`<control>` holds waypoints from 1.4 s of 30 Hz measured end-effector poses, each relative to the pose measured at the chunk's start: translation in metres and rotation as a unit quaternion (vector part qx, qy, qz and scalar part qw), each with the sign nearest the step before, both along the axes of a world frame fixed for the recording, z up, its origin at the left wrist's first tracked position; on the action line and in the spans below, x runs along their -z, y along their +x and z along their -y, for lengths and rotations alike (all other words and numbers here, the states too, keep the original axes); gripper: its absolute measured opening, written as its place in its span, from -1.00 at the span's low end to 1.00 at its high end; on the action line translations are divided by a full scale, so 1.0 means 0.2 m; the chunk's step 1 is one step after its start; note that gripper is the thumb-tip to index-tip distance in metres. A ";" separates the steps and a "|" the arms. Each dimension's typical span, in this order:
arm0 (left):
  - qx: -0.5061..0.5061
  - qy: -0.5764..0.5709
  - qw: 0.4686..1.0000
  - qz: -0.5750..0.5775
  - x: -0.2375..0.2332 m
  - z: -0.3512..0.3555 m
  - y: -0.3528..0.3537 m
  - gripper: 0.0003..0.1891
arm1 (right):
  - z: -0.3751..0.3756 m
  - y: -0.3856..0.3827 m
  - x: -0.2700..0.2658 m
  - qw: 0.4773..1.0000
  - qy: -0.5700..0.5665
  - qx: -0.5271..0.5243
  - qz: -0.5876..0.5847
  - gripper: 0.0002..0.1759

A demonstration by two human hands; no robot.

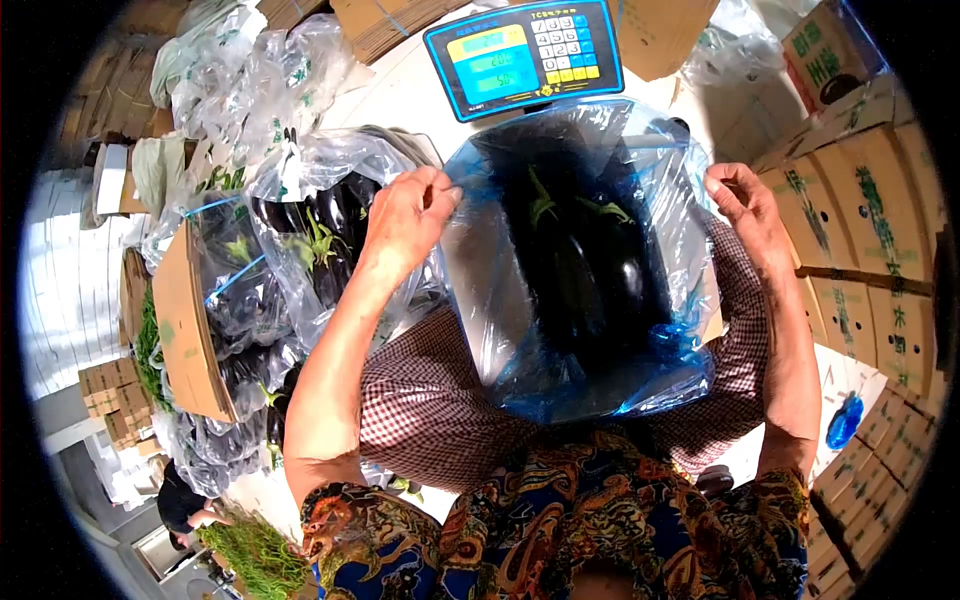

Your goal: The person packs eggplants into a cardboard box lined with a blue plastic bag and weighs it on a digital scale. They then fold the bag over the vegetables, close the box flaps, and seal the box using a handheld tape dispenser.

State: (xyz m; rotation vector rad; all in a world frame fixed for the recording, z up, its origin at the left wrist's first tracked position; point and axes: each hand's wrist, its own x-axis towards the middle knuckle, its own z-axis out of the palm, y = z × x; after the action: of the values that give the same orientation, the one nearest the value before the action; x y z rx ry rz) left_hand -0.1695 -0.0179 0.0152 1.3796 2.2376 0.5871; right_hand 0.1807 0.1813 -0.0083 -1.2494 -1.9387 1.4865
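Observation:
A clear bluish plastic bag [478, 290] is spread wide in front of me, with dark eggplants [570, 270] lying in it, their green stems toward the scale. My left hand [408, 215] pinches the bag's upper left edge between thumb and fingers. At the upper right edge, my right hand [748, 208] is closed on the plastic in the same way. Just beyond the bag stands a digital scale display [525, 55] with lit readings and a keypad.
Bagged eggplants [335, 215] and an open cardboard box [190, 325] are on the left. Stacked cartons [860, 210] line the right side. Plastic bags [270, 85] lie at the upper left. At lower left, a person [182, 500] is near green vegetables [255, 550].

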 end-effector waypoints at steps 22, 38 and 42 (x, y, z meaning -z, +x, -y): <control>-0.004 0.008 0.992 0.129 0.21 0.02 -0.23 -0.50 | 0.01 0.01 0.09 0.999 0.021 0.045 0.014 -0.53; -0.200 0.029 0.885 0.420 0.23 0.56 -0.24 -0.54 | 0.33 -0.23 -0.19 0.975 0.208 -0.063 0.053 -0.83; -0.252 0.079 0.838 0.478 0.25 0.63 -0.15 -0.63 | 0.36 -0.33 -0.14 0.949 0.242 -0.181 0.090 -0.81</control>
State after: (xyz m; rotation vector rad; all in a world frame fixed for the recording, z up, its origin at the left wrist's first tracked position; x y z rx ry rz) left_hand -0.1989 -0.1442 -0.0351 0.3184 1.6620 1.3081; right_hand 0.1142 0.1083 0.0194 -0.8627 -2.5601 0.9596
